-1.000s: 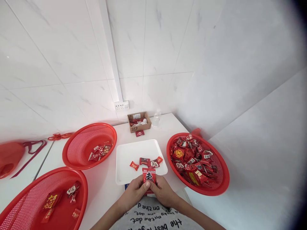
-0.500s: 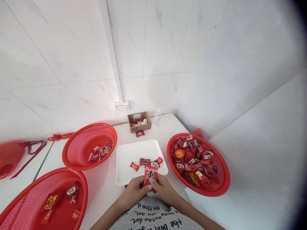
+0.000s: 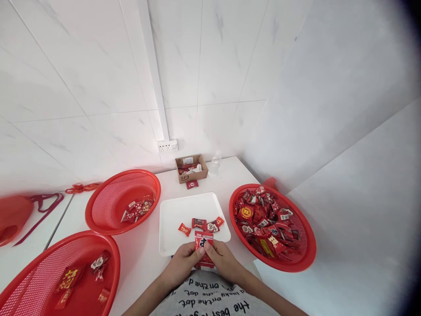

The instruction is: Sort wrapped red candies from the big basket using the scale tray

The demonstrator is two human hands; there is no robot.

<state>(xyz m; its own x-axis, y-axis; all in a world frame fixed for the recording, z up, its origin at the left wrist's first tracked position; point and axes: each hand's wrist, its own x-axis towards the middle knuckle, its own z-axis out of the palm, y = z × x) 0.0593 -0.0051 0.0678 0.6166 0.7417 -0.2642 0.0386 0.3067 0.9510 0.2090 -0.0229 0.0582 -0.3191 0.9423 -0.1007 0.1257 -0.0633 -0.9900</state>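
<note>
Held packet (image 3: 203, 239): sat grasped from both sides, right at the near edge of the white tray (image 3: 174, 208), and showed part of a black character!
Left fingers (image 3: 198, 253): gripped the left side, pressed across the front.
Right fingers (image 3: 212, 251): clutched the right side to match, close beside the left fingers!
White tray: lay on the surface (image 3: 141, 254), carried a few wrapped sweets (image 3: 199, 224).
Right basket (image 3: 305, 237): came heaped with red packets (image 3: 259, 215)!
Far left basket (image 3: 101, 202): bore just a cluster of packets (image 3: 140, 210).
Near left basket (image 3: 29, 281): contained some scattered packets (image 3: 69, 278).
Cardboard box (image 3: 194, 177): stood at the back, just beside a clear bottle (image 3: 215, 163), just behind a lone packet (image 3: 192, 184).
</note>
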